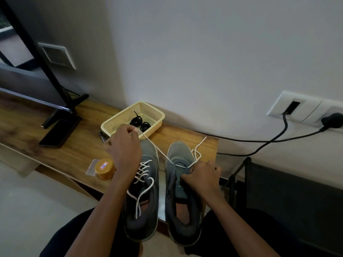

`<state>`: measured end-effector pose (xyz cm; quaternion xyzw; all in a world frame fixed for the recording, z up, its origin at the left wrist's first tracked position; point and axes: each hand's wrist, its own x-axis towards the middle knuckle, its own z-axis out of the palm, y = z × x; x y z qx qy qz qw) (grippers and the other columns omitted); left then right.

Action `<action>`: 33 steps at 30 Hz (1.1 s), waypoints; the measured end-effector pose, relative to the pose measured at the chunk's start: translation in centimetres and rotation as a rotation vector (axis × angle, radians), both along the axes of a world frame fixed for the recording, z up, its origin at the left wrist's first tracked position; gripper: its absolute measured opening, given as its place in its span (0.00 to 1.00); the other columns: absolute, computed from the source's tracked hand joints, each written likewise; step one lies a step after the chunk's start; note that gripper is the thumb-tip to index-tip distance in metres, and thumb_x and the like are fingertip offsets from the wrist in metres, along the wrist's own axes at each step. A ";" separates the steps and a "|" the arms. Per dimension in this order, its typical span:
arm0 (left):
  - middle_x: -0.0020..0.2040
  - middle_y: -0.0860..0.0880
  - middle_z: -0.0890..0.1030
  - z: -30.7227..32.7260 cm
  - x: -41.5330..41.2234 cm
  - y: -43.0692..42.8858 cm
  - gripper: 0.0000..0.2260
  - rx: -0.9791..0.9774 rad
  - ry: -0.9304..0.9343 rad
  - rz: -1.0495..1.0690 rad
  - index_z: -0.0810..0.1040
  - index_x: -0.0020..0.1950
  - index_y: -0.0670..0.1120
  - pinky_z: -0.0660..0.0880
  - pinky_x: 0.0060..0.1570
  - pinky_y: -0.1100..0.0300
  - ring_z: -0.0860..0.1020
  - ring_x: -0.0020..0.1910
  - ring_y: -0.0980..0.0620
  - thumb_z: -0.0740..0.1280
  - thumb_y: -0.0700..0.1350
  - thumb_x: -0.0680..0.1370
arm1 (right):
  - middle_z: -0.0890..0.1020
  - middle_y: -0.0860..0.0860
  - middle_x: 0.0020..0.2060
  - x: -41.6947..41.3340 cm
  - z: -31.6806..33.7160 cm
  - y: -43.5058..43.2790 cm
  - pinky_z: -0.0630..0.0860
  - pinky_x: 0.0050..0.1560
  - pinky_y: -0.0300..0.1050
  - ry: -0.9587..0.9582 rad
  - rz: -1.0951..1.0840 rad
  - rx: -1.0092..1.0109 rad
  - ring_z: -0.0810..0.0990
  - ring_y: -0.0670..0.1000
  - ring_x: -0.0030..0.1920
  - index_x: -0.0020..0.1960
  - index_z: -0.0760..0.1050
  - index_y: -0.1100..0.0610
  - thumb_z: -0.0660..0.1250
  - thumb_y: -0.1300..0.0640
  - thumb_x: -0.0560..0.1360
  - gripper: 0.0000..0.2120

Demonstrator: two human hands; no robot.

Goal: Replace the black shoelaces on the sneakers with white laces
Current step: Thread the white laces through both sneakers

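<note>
Item 1: yellow mesh basket [150, 109], standing on the wooden worktop [83, 145] against the wall. It holds the black laces [137, 121], bundled in two small coils.

Item 2: left sneaker [150, 154], just in front of the basket, toe pointing towards it. White lacing [143, 169] crosses its eyelets in several rows, and the two loose ends trail into the shoe opening.

Item 3: right sneaker [179, 154], beside the left one and further from the basket. It carries a white lace [157, 148] through the lowest eyelets only (the upper eyelets are bare). One strand runs taut from the shoe up towards the basket's near rim. The other lies in a loose loop past the toe, on the side away from the basket.

Item 4: left hand [124, 147], in front of the basket's near rim, fingers curled, pinching the end of the taut strand.

Item 5: right hand [201, 176], well apart from the basket, fingers curled round the right sneaker's upper at the tongue.

Item 6: a dark marker [102, 136] lies touching the basket's near-left corner. A phone [59, 132] lies to the basket's left, and an orange tin [104, 167] stands in front of it, near the worktop edge.
</note>
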<state>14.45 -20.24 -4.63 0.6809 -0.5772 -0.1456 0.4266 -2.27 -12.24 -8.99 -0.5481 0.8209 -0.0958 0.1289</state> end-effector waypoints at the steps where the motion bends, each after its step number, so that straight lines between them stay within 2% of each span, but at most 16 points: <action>1: 0.45 0.55 0.76 0.0 -0.1 0.0 0.03 -0.045 0.023 0.006 0.71 0.48 0.51 0.62 0.62 0.49 0.72 0.48 0.54 0.60 0.44 0.80 | 0.78 0.50 0.45 0.1 -0.1 0.0 0.61 0.55 0.48 -0.002 -0.001 -0.002 0.69 0.53 0.57 0.40 0.74 0.53 0.67 0.45 0.69 0.11; 5: 0.44 0.52 0.79 0.2 0.0 -0.3 0.04 -0.222 0.116 0.075 0.73 0.51 0.47 0.64 0.60 0.52 0.74 0.42 0.54 0.59 0.44 0.81 | 0.79 0.50 0.43 0.3 -0.4 -0.1 0.61 0.54 0.47 -0.009 -0.013 0.006 0.69 0.53 0.56 0.42 0.78 0.55 0.67 0.46 0.69 0.12; 7: 0.42 0.51 0.77 0.6 0.4 -0.6 0.08 -0.291 0.197 0.113 0.74 0.53 0.44 0.68 0.60 0.46 0.75 0.41 0.52 0.58 0.46 0.80 | 0.77 0.49 0.41 0.4 -0.6 -0.2 0.62 0.53 0.47 -0.015 -0.009 0.009 0.69 0.52 0.56 0.41 0.78 0.55 0.67 0.46 0.69 0.12; 8: 0.42 0.51 0.77 0.8 0.6 -0.6 0.10 -0.325 0.226 0.114 0.74 0.53 0.42 0.71 0.57 0.43 0.75 0.40 0.52 0.58 0.47 0.80 | 0.75 0.49 0.40 0.4 -0.6 -0.1 0.62 0.53 0.47 -0.010 -0.005 0.014 0.69 0.52 0.55 0.41 0.78 0.55 0.67 0.46 0.69 0.12; 9: 0.42 0.51 0.77 1.0 0.7 -0.6 0.11 -0.348 0.246 0.093 0.75 0.53 0.41 0.74 0.54 0.46 0.74 0.40 0.53 0.59 0.47 0.79 | 0.74 0.49 0.39 0.4 -0.6 -0.1 0.62 0.53 0.47 -0.009 0.002 0.020 0.69 0.52 0.55 0.41 0.78 0.55 0.67 0.45 0.69 0.12; 11: 0.43 0.50 0.78 1.6 0.5 -0.2 0.08 -0.347 0.278 -0.013 0.76 0.53 0.42 0.74 0.45 0.65 0.73 0.38 0.56 0.62 0.45 0.80 | 0.74 0.49 0.38 -0.1 -0.1 -0.2 0.62 0.51 0.47 -0.053 0.029 0.052 0.71 0.52 0.52 0.39 0.77 0.54 0.66 0.43 0.70 0.13; 12: 0.43 0.52 0.78 1.9 0.4 0.0 0.06 -0.319 0.291 -0.079 0.77 0.53 0.44 0.71 0.41 0.71 0.73 0.38 0.58 0.63 0.44 0.80 | 0.76 0.50 0.37 -0.7 0.3 -0.5 0.63 0.48 0.46 -0.135 0.023 0.062 0.73 0.51 0.47 0.38 0.78 0.55 0.66 0.42 0.71 0.16; 14: 0.40 0.54 0.78 2.3 0.1 0.3 0.04 -0.207 0.361 -0.213 0.78 0.51 0.47 0.70 0.37 0.70 0.74 0.37 0.58 0.65 0.43 0.79 | 0.81 0.56 0.34 -2.7 0.8 -2.0 0.68 0.41 0.45 -0.450 -0.081 0.018 0.75 0.51 0.36 0.38 0.80 0.61 0.67 0.43 0.73 0.20; 16: 0.37 0.53 0.79 2.8 0.0 0.6 0.05 -0.060 0.598 -0.312 0.79 0.52 0.47 0.73 0.35 0.67 0.73 0.33 0.58 0.65 0.42 0.79 | 0.81 0.61 0.33 -4.9 1.0 -4.0 0.76 0.41 0.52 -0.656 -0.229 -0.140 0.76 0.54 0.32 0.33 0.78 0.62 0.68 0.54 0.73 0.15; 18: 0.37 0.51 0.81 3.6 -0.1 0.8 0.07 0.029 0.895 -0.375 0.79 0.53 0.47 0.75 0.33 0.66 0.74 0.31 0.58 0.62 0.40 0.80 | 0.79 0.57 0.29 -6.5 0.4 -6.0 0.77 0.46 0.55 -0.700 -0.333 -0.218 0.77 0.56 0.33 0.30 0.74 0.59 0.66 0.63 0.72 0.12; 20: 0.40 0.49 0.83 4.6 0.2 0.9 0.10 0.058 1.100 -0.444 0.77 0.53 0.46 0.77 0.35 0.65 0.76 0.32 0.57 0.57 0.38 0.81 | 0.78 0.56 0.29 -6.9 -1.0 -7.5 0.77 0.47 0.54 -0.677 -0.340 -0.145 0.78 0.57 0.35 0.32 0.74 0.61 0.64 0.65 0.72 0.10; 23: 0.45 0.48 0.84 6.1 1.0 0.9 0.15 0.085 1.267 -0.582 0.78 0.51 0.46 0.79 0.38 0.62 0.80 0.37 0.55 0.54 0.33 0.79 | 0.77 0.59 0.33 -6.3 -3.4 -8.6 0.73 0.39 0.49 -0.619 -0.265 -0.033 0.74 0.55 0.33 0.38 0.76 0.64 0.66 0.63 0.71 0.04; 25: 0.47 0.48 0.84 6.8 1.5 0.8 0.16 0.077 1.293 -0.647 0.82 0.47 0.49 0.79 0.39 0.62 0.81 0.39 0.55 0.59 0.32 0.75 | 0.76 0.58 0.32 -5.5 -4.1 -8.8 0.69 0.37 0.46 -0.637 -0.248 -0.058 0.72 0.54 0.32 0.39 0.77 0.65 0.69 0.63 0.70 0.05; 28: 0.48 0.49 0.84 7.1 1.9 0.8 0.12 0.047 1.224 -0.661 0.83 0.47 0.49 0.79 0.41 0.63 0.81 0.40 0.55 0.64 0.36 0.72 | 0.78 0.57 0.34 -5.1 -3.2 -8.9 0.71 0.35 0.44 -0.718 -0.314 -0.140 0.74 0.52 0.32 0.39 0.78 0.67 0.70 0.70 0.66 0.02; 31: 0.43 0.52 0.83 7.1 2.2 0.7 0.08 0.004 1.066 -0.604 0.80 0.51 0.48 0.77 0.39 0.65 0.78 0.37 0.58 0.65 0.45 0.73 | 0.76 0.57 0.31 -5.9 -1.0 -8.8 0.71 0.28 0.41 -0.953 -0.452 -0.215 0.73 0.52 0.29 0.33 0.74 0.61 0.66 0.73 0.67 0.09; 33: 0.41 0.52 0.81 6.7 2.3 0.5 0.09 -0.069 0.880 -0.551 0.80 0.50 0.50 0.73 0.37 0.65 0.75 0.36 0.57 0.65 0.50 0.74 | 0.75 0.57 0.27 -6.0 1.2 -8.5 0.67 0.24 0.38 -1.146 -0.510 -0.356 0.71 0.52 0.25 0.36 0.72 0.61 0.63 0.76 0.66 0.10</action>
